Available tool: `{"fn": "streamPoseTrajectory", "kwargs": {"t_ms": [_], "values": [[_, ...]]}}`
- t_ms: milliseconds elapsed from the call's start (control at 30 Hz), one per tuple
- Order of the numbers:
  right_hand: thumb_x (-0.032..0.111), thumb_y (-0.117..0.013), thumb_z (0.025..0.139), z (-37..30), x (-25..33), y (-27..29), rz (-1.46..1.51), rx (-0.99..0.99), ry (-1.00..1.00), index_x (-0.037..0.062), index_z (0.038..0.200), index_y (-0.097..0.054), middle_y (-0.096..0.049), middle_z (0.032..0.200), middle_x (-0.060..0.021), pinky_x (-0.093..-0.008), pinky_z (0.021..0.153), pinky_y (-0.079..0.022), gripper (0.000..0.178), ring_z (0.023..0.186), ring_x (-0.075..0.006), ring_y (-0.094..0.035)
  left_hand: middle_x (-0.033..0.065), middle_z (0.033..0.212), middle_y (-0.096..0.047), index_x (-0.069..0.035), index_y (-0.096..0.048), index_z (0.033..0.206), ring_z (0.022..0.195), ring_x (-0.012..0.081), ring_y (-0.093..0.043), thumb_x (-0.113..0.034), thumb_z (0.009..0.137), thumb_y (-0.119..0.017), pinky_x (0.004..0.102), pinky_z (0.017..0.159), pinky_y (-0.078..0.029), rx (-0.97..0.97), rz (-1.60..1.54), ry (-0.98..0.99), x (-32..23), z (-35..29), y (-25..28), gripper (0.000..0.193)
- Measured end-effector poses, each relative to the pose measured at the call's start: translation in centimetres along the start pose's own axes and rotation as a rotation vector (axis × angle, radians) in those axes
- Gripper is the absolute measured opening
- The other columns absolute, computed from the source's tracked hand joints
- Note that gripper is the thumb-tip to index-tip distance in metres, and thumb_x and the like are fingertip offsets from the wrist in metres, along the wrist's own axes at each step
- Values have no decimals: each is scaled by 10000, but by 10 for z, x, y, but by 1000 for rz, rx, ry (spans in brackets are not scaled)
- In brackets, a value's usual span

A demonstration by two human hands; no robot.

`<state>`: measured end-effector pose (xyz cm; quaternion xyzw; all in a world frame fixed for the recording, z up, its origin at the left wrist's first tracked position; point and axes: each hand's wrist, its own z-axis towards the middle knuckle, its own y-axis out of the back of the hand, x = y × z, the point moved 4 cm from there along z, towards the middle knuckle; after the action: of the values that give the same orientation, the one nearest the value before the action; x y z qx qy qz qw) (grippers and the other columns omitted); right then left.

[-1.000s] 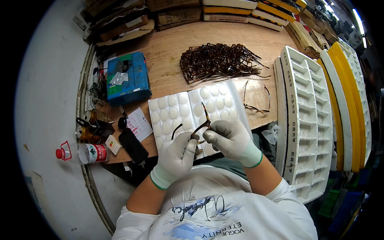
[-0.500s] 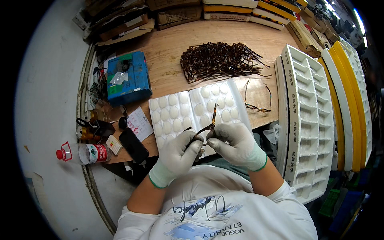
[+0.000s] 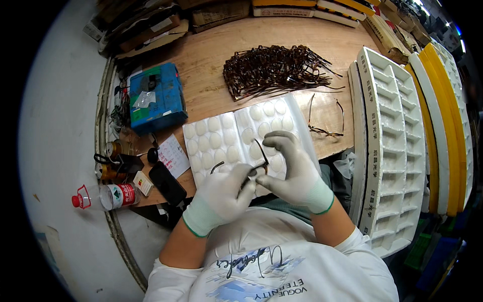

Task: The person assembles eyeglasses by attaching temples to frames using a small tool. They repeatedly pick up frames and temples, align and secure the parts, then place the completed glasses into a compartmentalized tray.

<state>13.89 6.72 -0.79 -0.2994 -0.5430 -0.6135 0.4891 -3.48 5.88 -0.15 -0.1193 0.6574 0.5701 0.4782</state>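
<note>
Both hands wear white gloves with pale green cuffs. My left hand is closed on a dark eyeglass frame, whose temples stick out away from me. Beside it my right hand is spread, thumb and fingers apart around the frame's right side; whether the thumb touches it I cannot tell. Beneath and beyond the hands lie white sheets with rows of pale oval pieces that look like lenses. Another tortoiseshell eyeglass frame rests with its temples unfolded on the table, right of the sheets.
A pile of brown eyeglass frames lies farther back on the wooden table. At left are a blue box, a phone, a handwritten note and a plastic bottle. White compartment trays stand at right.
My right hand has let go of the eyeglass frame and its fingers have spread. The frame has turned in my left hand, and its temples now point differently.
</note>
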Motion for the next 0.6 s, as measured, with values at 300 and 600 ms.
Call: {"fn": "streamPoseTrajectory", "kwargs": {"t_ms": [300, 600], "values": [[94, -653, 872, -5, -14, 47, -66, 147, -164, -23, 973, -666, -611, 701, -166, -399, 610, -498, 155, 589, -334, -594, 216, 1013, -681, -27, -685, 1060, 954, 392, -668, -281, 865, -652, 448, 864, -538, -28, 251, 393, 127, 84, -54, 322], [-48, -529, 901, -20, -28, 19, 151, 41, -23, -50, 1488, -370, -709, 1102, -214, -348, 814, -553, 609, 901, -262, -722, 178, 982, -671, -25, -659, 1028, 876, 342, -675, -235, 881, -674, 429, 809, -542, -86, 191, 444, 126, 85, -63, 256]]}}
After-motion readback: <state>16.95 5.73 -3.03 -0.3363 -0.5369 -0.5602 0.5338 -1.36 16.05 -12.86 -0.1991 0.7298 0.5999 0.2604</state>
